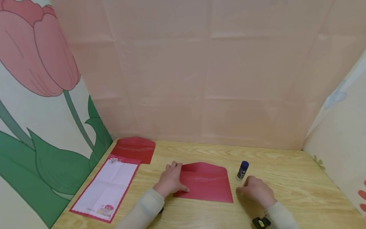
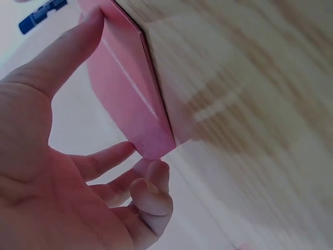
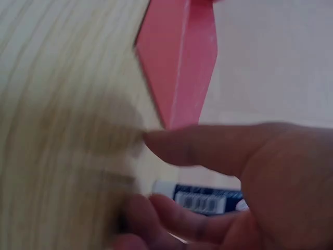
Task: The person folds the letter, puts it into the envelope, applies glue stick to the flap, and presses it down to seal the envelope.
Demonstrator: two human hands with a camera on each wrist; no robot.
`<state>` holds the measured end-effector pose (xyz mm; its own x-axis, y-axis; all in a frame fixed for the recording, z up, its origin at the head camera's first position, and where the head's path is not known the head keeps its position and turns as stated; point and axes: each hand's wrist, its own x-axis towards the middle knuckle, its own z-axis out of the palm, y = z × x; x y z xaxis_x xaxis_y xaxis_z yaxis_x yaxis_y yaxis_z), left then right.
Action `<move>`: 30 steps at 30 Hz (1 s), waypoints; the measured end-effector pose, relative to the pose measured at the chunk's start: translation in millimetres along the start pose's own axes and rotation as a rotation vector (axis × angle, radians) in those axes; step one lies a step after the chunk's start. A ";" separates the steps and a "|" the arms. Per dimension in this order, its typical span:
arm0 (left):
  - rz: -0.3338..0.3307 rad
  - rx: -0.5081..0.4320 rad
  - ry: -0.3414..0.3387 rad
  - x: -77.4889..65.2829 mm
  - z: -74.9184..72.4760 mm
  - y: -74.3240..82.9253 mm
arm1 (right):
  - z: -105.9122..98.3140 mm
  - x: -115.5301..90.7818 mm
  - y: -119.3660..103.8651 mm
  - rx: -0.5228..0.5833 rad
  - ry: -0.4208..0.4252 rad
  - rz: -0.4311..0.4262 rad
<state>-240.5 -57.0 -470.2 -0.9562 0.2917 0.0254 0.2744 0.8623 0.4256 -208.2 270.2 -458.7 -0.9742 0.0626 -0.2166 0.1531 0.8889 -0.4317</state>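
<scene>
A red envelope (image 1: 204,184) lies on the wooden table with its flap raised at the far side and a pale streak across it. My left hand (image 1: 171,179) is at its left edge. In the left wrist view, the straight thumb (image 2: 78,49) presses on the envelope, and the index finger touches the flap's corner; the other fingers bend loosely. A glue stick (image 1: 242,170) with a dark blue end stands upright to the envelope's right. Beside it, my right hand (image 1: 258,190) hovers over the table, thumb extended, fingers loosely bent, with nothing visibly held. Its fingers partly cover the glue stick (image 3: 203,202) in the right wrist view.
At the far left lies another red envelope (image 1: 140,154) with its flap raised. A white card (image 1: 107,187) with a pink border and small decorations overlaps it in front. A pink sheet (image 1: 206,79) hangs behind the table, and a flower-printed wall (image 1: 83,127) borders the left side.
</scene>
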 end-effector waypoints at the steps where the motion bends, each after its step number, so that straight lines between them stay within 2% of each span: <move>1: 0.002 0.008 0.004 -0.8 -0.2 0.8 | 0.9 -2.6 -2.6 -0.012 -0.023 -0.011; 4: 0.001 0.037 0.005 -2.7 -1.3 3.3 | 4.1 -8.3 -12.4 -0.022 -0.045 -0.054; 8: 0.007 0.061 -0.004 -5.9 -3.3 5.9 | 8.7 -12.1 -26.0 0.013 -0.013 -0.108; 13: 0.011 0.061 -0.018 -9.8 -2.5 5.6 | 17.6 -12.9 -42.9 0.056 0.096 -0.242; 19: 0.008 0.094 -0.038 -10.7 0.4 5.9 | 31.7 -14.1 -59.0 -0.031 0.195 -0.343; 25: 0.019 0.132 -0.039 -8.3 -1.2 8.6 | 45.0 -8.7 -73.4 -0.106 0.186 -0.396; 30: 0.028 0.128 -0.039 -9.5 -3.8 11.0 | 52.4 -6.7 -82.5 -0.164 0.159 -0.400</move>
<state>-228.8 -51.9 -462.3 -0.9439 0.3301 -0.0003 0.3142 0.8987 0.3058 -205.6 172.7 -467.5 -0.9668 -0.2424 0.0809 -0.2555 0.9166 -0.3075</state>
